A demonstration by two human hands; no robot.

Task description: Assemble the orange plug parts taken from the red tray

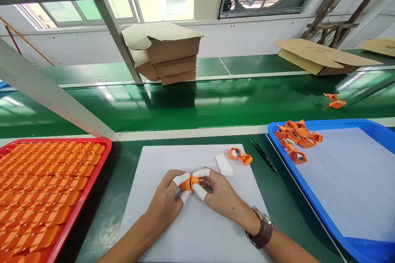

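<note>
Over the white mat (154,160), both hands grip one small orange plastic casing (186,184), with a dark seam between its two parts. My left hand (168,197) pinches the left part between thumb and forefinger; my right hand (217,193) pinches the right part. White finger cots cover the gripping fingertips, and a watch (262,228) is on the right wrist. The casing's inside is hidden by the fingers. Just beyond the right hand lie a white paper slip (224,164) and an opened orange casing (240,155) whose two parts are joined by wires.
At the left, a red tray (106,146) holds rows of orange casings. A blue tray (311,209) at the right holds several opened casings (298,135). Black tweezers (263,155) lie between mat and blue tray. Another opened casing (335,101) rests on the green belt (222,107); cardboard boxes (173,55) stand behind.
</note>
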